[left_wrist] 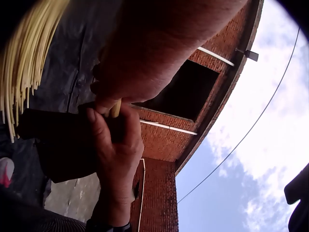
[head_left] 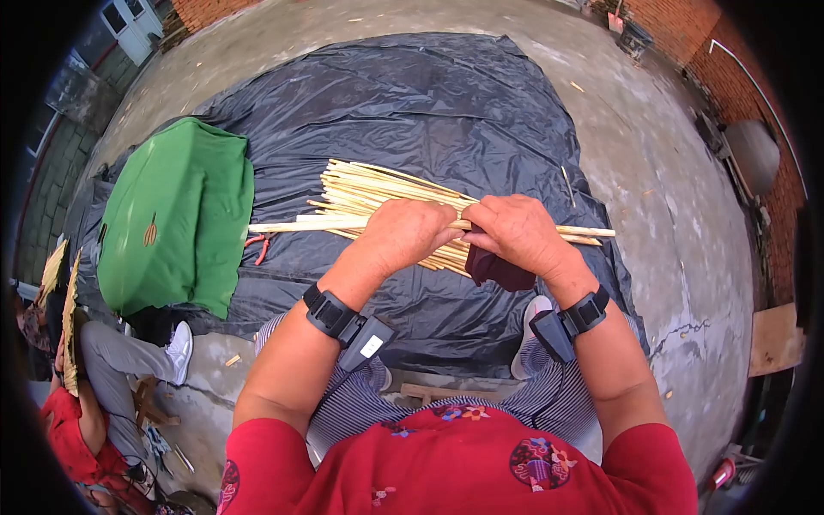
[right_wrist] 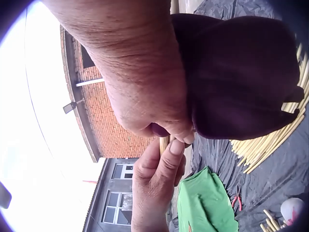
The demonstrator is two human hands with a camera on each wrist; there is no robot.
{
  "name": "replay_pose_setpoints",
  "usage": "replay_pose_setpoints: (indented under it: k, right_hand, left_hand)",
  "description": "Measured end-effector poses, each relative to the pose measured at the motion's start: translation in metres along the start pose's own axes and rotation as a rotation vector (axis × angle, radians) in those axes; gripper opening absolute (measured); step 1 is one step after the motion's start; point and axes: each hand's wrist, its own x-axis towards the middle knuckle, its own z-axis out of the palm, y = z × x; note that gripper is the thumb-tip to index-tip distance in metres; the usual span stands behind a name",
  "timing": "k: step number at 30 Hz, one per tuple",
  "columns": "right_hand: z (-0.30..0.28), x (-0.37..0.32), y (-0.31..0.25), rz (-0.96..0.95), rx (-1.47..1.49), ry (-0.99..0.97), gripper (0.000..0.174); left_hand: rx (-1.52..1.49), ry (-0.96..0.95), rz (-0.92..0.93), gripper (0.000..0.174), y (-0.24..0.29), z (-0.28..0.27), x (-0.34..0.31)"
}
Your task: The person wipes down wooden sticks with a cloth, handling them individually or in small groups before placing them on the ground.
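Both hands meet over a pile of pale peeled sticks [head_left: 369, 187] on black plastic sheeting. The left hand [head_left: 408, 232] curls its fingers round one long stick [head_left: 296, 227], which extends to the left. Close beside it, the right hand [head_left: 519, 236] grips the stick with a dark maroon cloth [head_left: 500, 272] that hangs below the palm. In the right wrist view the cloth [right_wrist: 241, 77] spreads beside the right hand [right_wrist: 140, 87], and the left thumb lies along the stick [right_wrist: 164, 144]. The left wrist view shows the fingertips of both hands nearly touching.
A green cloth [head_left: 176, 215] covers something at the left, with red-handled pliers [head_left: 261, 249] beside it. Another person in a red top [head_left: 73, 438] sits at the lower left. Black sheeting [head_left: 429, 94] stretches beyond the sticks, and a brick wall stands at the right.
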Motion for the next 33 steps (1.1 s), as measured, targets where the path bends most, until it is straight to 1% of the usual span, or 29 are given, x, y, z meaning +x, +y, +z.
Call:
replay_pose_setpoints:
  k: [4, 6, 7, 8, 10, 13, 16, 17, 19, 20, 22, 23, 24, 25, 26, 28, 30, 31, 32, 33]
  right_hand:
    - [-0.017, -0.007, 0.028, 0.065, -0.050, -0.031, 0.027]
    - [-0.022, -0.011, 0.036, 0.066, -0.005, 0.003, 0.025]
    - [-0.025, -0.012, 0.038, 0.063, 0.005, 0.024, 0.024]
    - [-0.027, -0.013, 0.039, 0.060, 0.015, 0.046, 0.023]
    - [-0.028, -0.012, 0.044, 0.112, 0.002, 0.179, 0.020]
    - [-0.028, -0.010, 0.052, 0.225, -0.102, 0.396, 0.018]
    - [-0.026, -0.011, 0.065, 0.366, -0.093, 0.616, 0.018]
    - [-0.024, -0.011, 0.069, 0.431, -0.016, 0.709, 0.020]
    - [-0.032, -0.012, 0.077, 0.567, 0.341, 0.880, 0.023]
    - [-0.036, -0.013, 0.079, 0.630, 0.523, 0.959, 0.025]
    - [-0.040, -0.014, 0.076, 0.639, 0.857, 1.010, 0.027]
    - [-0.038, -0.012, 0.074, 0.637, 1.048, 1.026, 0.026]
    - [-0.035, -0.009, 0.071, 0.632, 1.240, 1.038, 0.026]
    - [-0.027, -0.006, 0.069, 0.633, 1.368, 1.049, 0.026]
    - [-0.016, -0.004, 0.070, 0.696, 1.461, 1.077, 0.024]
    - [-0.012, 0.005, 0.057, 0.902, 1.777, 1.092, 0.024]
    - [-0.006, 0.011, 0.053, 0.902, 2.063, 1.051, 0.025]
    - [-0.005, 0.013, 0.048, 0.746, 2.115, 0.957, 0.026]
    - [-0.004, 0.014, 0.043, 0.662, 2.054, 0.887, 0.026]
    - [-0.008, 0.019, 0.026, 0.623, 2.024, 0.860, 0.027]
  left_hand:
    - [-0.025, 0.038, -0.053, 0.031, -0.019, -0.007, -0.006]
    - [-0.060, 0.050, -0.075, 0.031, -0.022, -0.009, -0.008]
    - [-0.136, 0.056, -0.103, 0.028, -0.021, -0.011, -0.009]
    - [-0.168, 0.041, -0.114, 0.028, -0.020, -0.012, -0.009]
    - [-0.232, 0.012, -0.136, 0.028, -0.019, -0.013, -0.009]
    - [-0.335, 0.064, -0.067, 0.027, -0.021, -0.003, -0.007]
    - [-0.441, -0.010, -0.121, 0.029, -0.022, -0.003, -0.007]
    - [-0.438, 0.008, -0.169, 0.030, -0.023, -0.002, -0.006]
    - [-0.434, 0.043, -0.267, 0.032, -0.024, 0.001, -0.005]
    - [-0.480, 0.080, -0.325, 0.032, -0.026, 0.001, -0.004]
    - [-0.572, 0.155, -0.443, 0.031, -0.028, -0.003, 0.002]
    - [-0.648, 0.203, -0.393, 0.029, -0.028, -0.003, 0.004]
    - [-0.764, 0.198, -0.405, 0.028, -0.024, -0.004, 0.006]
    - [-0.880, 0.192, -0.414, 0.027, -0.018, -0.005, 0.009]
    - [-0.998, 0.185, -0.420, 0.027, -0.012, -0.005, 0.013]
    - [-1.073, 0.205, -0.387, 0.022, 0.000, 0.000, 0.018]
    - [-1.173, 0.206, -0.374, 0.021, 0.011, 0.002, 0.023]
    - [-1.214, 0.208, -0.364, 0.019, 0.014, 0.006, 0.026]
    - [-1.272, 0.199, -0.371, 0.020, 0.019, 0.007, 0.028]
    - [-1.323, 0.202, -0.376, 0.020, 0.024, 0.007, 0.029]
